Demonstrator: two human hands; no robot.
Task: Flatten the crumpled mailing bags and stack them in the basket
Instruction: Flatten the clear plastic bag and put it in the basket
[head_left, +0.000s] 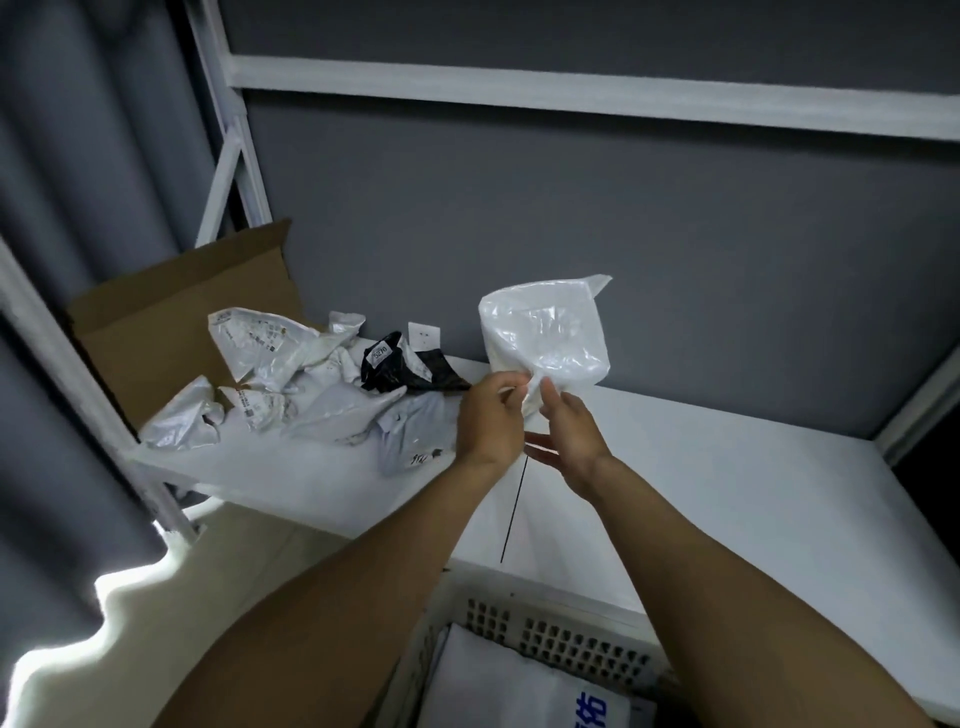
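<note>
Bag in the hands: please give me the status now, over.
Left hand and right hand both pinch bag at lower edge. Bag held up, not yet flat. Crumpled pile lies left; nothing blocks basket.

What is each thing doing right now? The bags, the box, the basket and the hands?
Held bag: up in the air, puffy, not flat yet.
Left hand: pinches that bag's bottom edge.
Right hand: fingers on the same edge; grip unclear.
Bag pile: crumpled, lying on the shelf.
Cardboard box: open, flap up.
Basket: holds a flat bag.
</note>
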